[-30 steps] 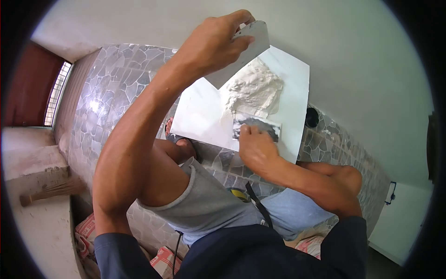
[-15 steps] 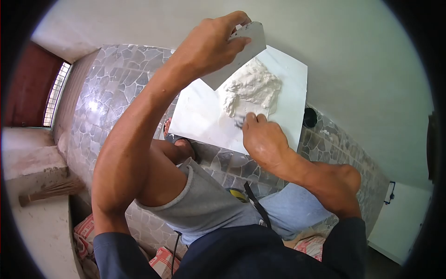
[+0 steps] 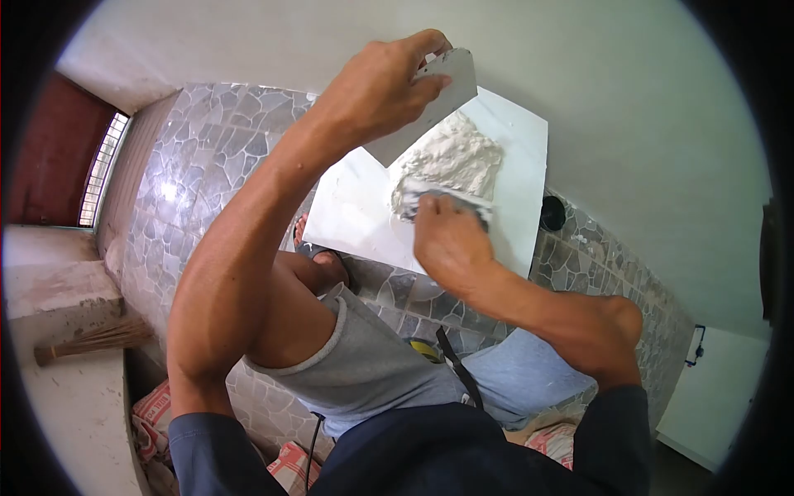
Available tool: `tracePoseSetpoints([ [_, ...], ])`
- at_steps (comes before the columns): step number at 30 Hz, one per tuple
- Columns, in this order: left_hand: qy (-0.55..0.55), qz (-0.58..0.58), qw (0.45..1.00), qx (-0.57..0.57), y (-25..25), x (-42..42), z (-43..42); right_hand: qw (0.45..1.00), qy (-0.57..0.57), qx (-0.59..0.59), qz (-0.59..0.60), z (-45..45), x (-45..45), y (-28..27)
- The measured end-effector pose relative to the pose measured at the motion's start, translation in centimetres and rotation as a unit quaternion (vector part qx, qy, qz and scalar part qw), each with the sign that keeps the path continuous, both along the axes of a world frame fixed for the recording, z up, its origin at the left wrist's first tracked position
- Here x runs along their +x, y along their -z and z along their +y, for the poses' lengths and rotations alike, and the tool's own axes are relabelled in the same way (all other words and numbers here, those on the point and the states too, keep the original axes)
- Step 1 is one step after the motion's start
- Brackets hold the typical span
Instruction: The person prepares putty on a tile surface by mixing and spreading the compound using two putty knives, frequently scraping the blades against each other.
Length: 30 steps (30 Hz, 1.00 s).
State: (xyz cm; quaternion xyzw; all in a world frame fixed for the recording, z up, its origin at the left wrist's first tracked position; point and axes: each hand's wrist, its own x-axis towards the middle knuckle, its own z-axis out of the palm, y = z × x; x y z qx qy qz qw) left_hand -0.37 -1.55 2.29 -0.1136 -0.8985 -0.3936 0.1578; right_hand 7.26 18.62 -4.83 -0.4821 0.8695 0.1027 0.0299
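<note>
A heap of white putty-like paste (image 3: 455,157) lies on a white board (image 3: 351,202). My left hand (image 3: 393,78) is closed on a flat grey plate (image 3: 455,87), its thumb on the near face. The plate stands tilted at the heap's upper left side, and its lower corner is near the paste. My right hand (image 3: 451,240) is closed on a scraper (image 3: 478,208) with a wide, paste-smeared blade. That blade lies across the near edge of the heap; its handle is hidden under my fingers.
Grey stone-patterned floor (image 3: 215,149) surrounds the board, and a pale wall (image 3: 628,165) rises behind it. A black round object (image 3: 552,213) stands right of the board. My sandalled foot (image 3: 318,252) is at its left corner. A straw brush (image 3: 95,341) rests on a ledge at left.
My right hand has moved slightly left, and the scraper blade has turned broadside along the heap's near edge. My left hand and the plate sit slightly lower in view.
</note>
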Motion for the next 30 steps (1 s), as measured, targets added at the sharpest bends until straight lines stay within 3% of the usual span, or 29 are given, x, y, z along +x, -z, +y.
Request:
tracePoseSetpoints([
  [2,0.007,0.014,1.0,0.005,0.2,-0.1,0.1,0.998,-0.018,-0.064,-0.009,-0.4,0.7,3.0],
  [5,0.006,0.007,1.0,0.001,0.3,0.1,0.1,0.986,-0.123,-0.094,0.067,1.1,1.1,5.7],
  [8,0.002,-0.003,1.0,-0.007,0.2,0.3,-0.1,0.995,0.009,-0.008,-0.094,0.8,0.6,-0.3],
  [12,0.001,-0.001,1.0,0.002,0.2,0.1,-0.1,1.0,-0.016,0.019,0.011,1.6,-1.2,-1.2],
  [14,0.009,0.018,1.0,0.005,0.6,0.0,0.2,1.0,-0.005,-0.006,-0.009,2.0,-1.1,2.7],
  [17,0.013,0.009,1.0,0.011,0.4,0.1,0.4,0.998,0.021,-0.011,-0.051,2.0,-0.5,2.7],
  [20,0.008,-0.009,1.0,0.005,0.0,0.3,0.6,0.993,-0.006,0.082,-0.09,1.3,-1.7,-3.0],
  [23,0.014,-0.003,1.0,0.004,0.0,0.2,0.3,0.991,0.073,0.055,-0.1,0.9,-1.8,-2.4],
  [25,0.016,0.032,0.999,0.007,0.4,-0.2,0.3,0.963,0.21,-0.054,-0.163,0.9,-1.5,2.6],
  [26,0.014,0.06,0.998,0.007,1.1,-0.5,0.2,0.989,0.084,0.011,-0.118,2.1,-1.2,5.6],
  [27,0.013,0.085,0.996,0.008,1.5,-0.5,0.2,0.992,0.071,-0.005,-0.108,2.5,-0.9,4.8],
  [30,0.001,-0.03,0.999,0.026,-0.5,0.5,0.4,0.997,0.01,-0.011,-0.077,2.4,-1.1,-0.8],
])
